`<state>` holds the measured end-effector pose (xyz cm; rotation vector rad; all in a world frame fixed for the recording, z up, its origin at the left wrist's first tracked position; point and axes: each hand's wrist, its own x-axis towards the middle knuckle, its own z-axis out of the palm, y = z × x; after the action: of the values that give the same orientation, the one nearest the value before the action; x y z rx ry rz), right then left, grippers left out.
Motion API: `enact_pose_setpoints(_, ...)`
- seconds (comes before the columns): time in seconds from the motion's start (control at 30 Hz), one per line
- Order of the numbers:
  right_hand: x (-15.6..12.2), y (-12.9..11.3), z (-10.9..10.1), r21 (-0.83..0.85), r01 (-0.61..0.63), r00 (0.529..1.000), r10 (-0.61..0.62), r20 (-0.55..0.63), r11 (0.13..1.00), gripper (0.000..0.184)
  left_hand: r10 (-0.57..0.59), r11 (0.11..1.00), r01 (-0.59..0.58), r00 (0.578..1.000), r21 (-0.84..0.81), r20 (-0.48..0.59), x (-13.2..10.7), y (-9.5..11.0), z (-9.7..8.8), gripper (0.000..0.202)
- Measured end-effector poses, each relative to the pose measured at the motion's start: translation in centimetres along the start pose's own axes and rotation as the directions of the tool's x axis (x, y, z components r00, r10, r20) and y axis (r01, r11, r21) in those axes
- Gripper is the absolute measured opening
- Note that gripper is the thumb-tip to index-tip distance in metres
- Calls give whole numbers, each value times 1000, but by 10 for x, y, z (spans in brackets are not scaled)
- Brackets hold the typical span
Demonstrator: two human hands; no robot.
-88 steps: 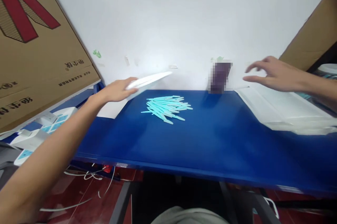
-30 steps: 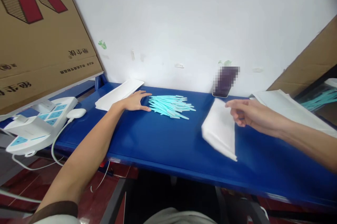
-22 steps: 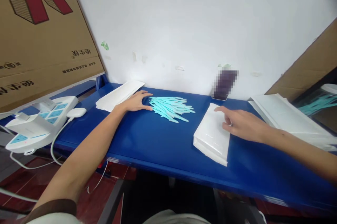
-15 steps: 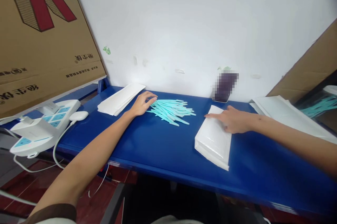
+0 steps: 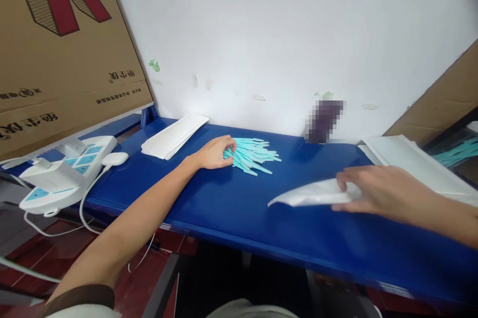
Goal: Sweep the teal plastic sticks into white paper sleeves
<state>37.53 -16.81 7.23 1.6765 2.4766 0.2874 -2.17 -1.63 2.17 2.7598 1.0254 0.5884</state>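
Slim teal sticks [image 5: 252,155] with paler tapered tips lie in a loose fanned pile on the blue table [image 5: 224,203]. My left hand [image 5: 218,152] is at the pile's left end, its fingers and thumb curled around several stick ends. A white padded mailer [image 5: 306,194] is pinched between the thumb and fingers of my right hand [image 5: 368,191], which is slightly blurred. The mailer is tipped on edge, its narrow end pointing left. My right fingers cover its right end.
White flat envelopes [image 5: 175,135] lie at the back left, and white mailers [image 5: 407,156] at the right. A pixelated phone-like object [image 5: 324,121] leans on the wall. A power strip [image 5: 67,178] with chargers sits left, below a large cardboard box [image 5: 70,74].
My left hand has moved right and closed around the ends of the teal sticks. My right hand, earlier resting on the flat mailer, has picked it up and turned it on edge.
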Motion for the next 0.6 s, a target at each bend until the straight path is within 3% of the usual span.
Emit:
enact_pose_setpoints(0.1, -24, -15, 13, 16, 47, 996, -46, -71, 999, 39, 21, 999, -26, 993, 41, 116, -2, 1, 0, 64)
enact_pose_setpoints(0.2, -37, -16, 26, 7, 205, 955, -199, -219, 979, 39, -2, 999, -5, 984, 42, 177, -1, -1, 3, 83)
enact_pose_setpoints(0.27, -40, -7, 33, 83, 271, 945, -248, -215, 959, 54, -12, 999, 4, 985, 42, 172, -1, -3, 6, 83)
enact_pose_setpoints(0.4, -38, 17, 47, 277, 194, 981, -182, -70, 941, 90, -22, 999, 14, 988, 53, 155, -2, -7, 8, 79)
enact_pose_setpoints(0.5, -35, 23, 62, 370, 129, 990, -142, 9, 920, 84, -16, 998, 9, 991, 57, 130, -2, -7, 9, 75)
enact_pose_setpoints(0.6, -33, 16, 72, 428, 43, 999, -36, -26, 903, 64, -6, 999, -1, 992, 55, 127, -1, -5, 10, 72)
